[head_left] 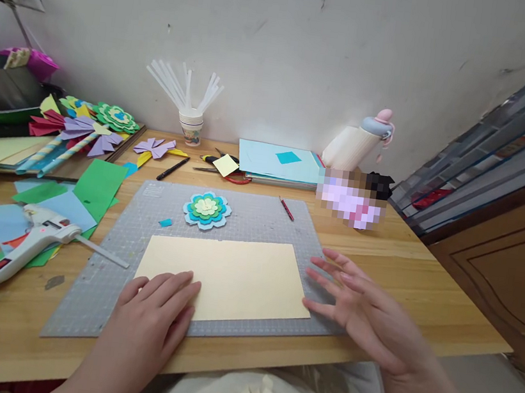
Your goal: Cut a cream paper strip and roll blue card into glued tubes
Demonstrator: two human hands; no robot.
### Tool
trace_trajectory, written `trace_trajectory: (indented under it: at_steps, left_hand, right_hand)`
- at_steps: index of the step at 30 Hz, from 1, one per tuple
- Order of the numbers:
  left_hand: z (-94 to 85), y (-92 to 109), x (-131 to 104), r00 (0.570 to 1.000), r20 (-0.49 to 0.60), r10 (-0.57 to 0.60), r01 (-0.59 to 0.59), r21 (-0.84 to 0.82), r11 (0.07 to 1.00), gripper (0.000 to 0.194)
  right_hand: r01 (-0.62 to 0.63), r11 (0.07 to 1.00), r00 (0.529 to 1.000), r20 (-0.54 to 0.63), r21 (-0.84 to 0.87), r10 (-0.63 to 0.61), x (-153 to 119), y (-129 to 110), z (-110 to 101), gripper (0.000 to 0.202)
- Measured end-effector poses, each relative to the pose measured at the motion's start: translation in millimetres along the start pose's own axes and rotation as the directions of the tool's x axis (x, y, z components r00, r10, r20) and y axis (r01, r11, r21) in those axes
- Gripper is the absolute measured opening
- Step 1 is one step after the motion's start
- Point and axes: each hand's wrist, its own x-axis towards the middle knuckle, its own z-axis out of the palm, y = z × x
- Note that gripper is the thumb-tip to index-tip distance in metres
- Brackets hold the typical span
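A cream sheet of paper lies flat on the grey cutting mat. On its lower left corner rests my left hand, fingers stretched out and lying over the paper. My right hand is at the sheet's right edge with its fingers spread and nothing in them. Whether its thumb touches the paper I cannot tell. Just beyond the sheet sits a layered paper flower in blue, green and pale yellow. A small blue paper scrap and a dark red pencil lie on the mat.
At left, a white glue gun rests on green and blue paper pieces. Along the wall stand a paper cup of white straws, a light blue paper stack and a leaning bottle. A black pen lies behind the mat.
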Motion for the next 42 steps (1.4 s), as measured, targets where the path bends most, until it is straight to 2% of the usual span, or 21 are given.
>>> trace_trajectory:
  at_steps: [5, 10, 13, 15, 16, 17, 19, 20, 21, 23, 25, 26, 29, 31, 34, 36, 42]
  left_hand:
    - [4.2, 1, -3, 0.999, -0.031, -0.016, 0.016, -0.01, 1.0, 0.026]
    - [6.5, 1, -2, 0.999, -0.041, -0.023, 0.022, -0.026, 0.999, 0.027]
    - [4.0, 0, -4, 0.998, -0.062, -0.014, 0.011, -0.052, 0.999, 0.027]
    - [1.0, 0, -8, 0.992, -0.123, 0.0, -0.013, -0.097, 0.995, 0.031]
    - [-0.5, 0, -11, 0.984, -0.176, 0.005, -0.026, -0.117, 0.993, 0.034]
    - [-1.7, 0, -14, 0.973, -0.231, 0.012, -0.042, -0.125, 0.991, 0.037]
    - [-2.8, 1, -18, 0.95, -0.31, 0.029, -0.061, -0.093, 0.994, 0.044]
    - [-2.7, 2, -20, 0.946, -0.321, 0.034, -0.058, -0.066, 0.996, 0.046]
    - [-2.4, 2, -20, 0.947, -0.319, 0.036, -0.051, -0.039, 0.998, 0.049]
    - [-1.3, 3, -19, 0.948, -0.316, 0.024, -0.027, -0.004, 1.0, 0.053]
    - [-0.8, 3, -16, 0.941, -0.339, 0.013, -0.008, 0.016, 1.0, 0.054]
    - [-0.8, 3, -15, 0.937, -0.349, 0.019, -0.011, 0.026, 1.0, 0.054]
    - [-1.7, 3, -14, 0.947, -0.311, 0.079, -0.084, -0.002, 0.996, 0.047]
    - [-2.8, 5, -14, 0.942, -0.328, 0.071, -0.103, -0.081, 0.991, 0.033]
    - [-3.8, 11, -13, 0.929, -0.369, 0.01, -0.081, -0.177, 0.981, 0.021]
    - [-3.5, 15, -11, 0.943, -0.331, 0.019, -0.084, -0.182, 0.98, 0.02]
    - [1.0, 20, -9, 0.969, -0.236, 0.066, -0.112, -0.189, 0.975, 0.02]
  right_hand:
    - [-0.072, 0.995, 0.997, 0.017, -0.075, 0.073, -3, -9, -15, 0.033]
    - [-0.063, 0.998, 0.998, 0.013, 0.0, 0.063, 4, 11, -10, 0.033]
    - [-0.02, 0.985, 0.998, 0.048, -0.172, 0.029, 4, 28, 4, 0.056]
    - [0.121, 0.928, 0.993, 0.055, -0.353, -0.109, 2, 35, 11, 0.064]
    - [0.236, 0.873, 0.969, 0.041, -0.427, -0.242, 1, 37, 12, 0.061]
    - [0.358, 0.795, 0.916, 0.017, -0.49, -0.402, 0, 37, 12, 0.053]
    - [0.516, 0.622, 0.759, -0.022, -0.589, -0.651, -1, 34, 9, 0.034]
    - [0.541, 0.568, 0.701, -0.04, -0.62, -0.712, -1, 31, 7, 0.027]
    - [0.544, 0.545, 0.67, -0.061, -0.638, -0.74, -1, 28, 5, 0.023]
    - [0.526, 0.568, 0.66, -0.117, -0.633, -0.742, -2, 25, 1, 0.019]
    - [0.517, 0.626, 0.674, -0.173, -0.583, -0.718, -2, 24, 0, 0.019]
    - [0.504, 0.672, 0.706, -0.189, -0.543, -0.683, -3, 25, 0, 0.021]
    - [0.359, 0.852, 0.867, -0.203, -0.382, -0.456, -4, 31, -1, 0.034]
    - [0.226, 0.913, 0.932, -0.197, -0.339, -0.303, -5, 36, -3, 0.041]
    - [0.128, 0.887, 0.963, -0.16, -0.443, -0.219, -6, 45, -8, 0.046]
    - [0.098, 0.857, 0.974, -0.128, -0.506, -0.187, -5, 50, -12, 0.05]
    - [0.007, 0.901, 0.993, -0.105, -0.434, -0.058, -3, 52, -8, 0.059]
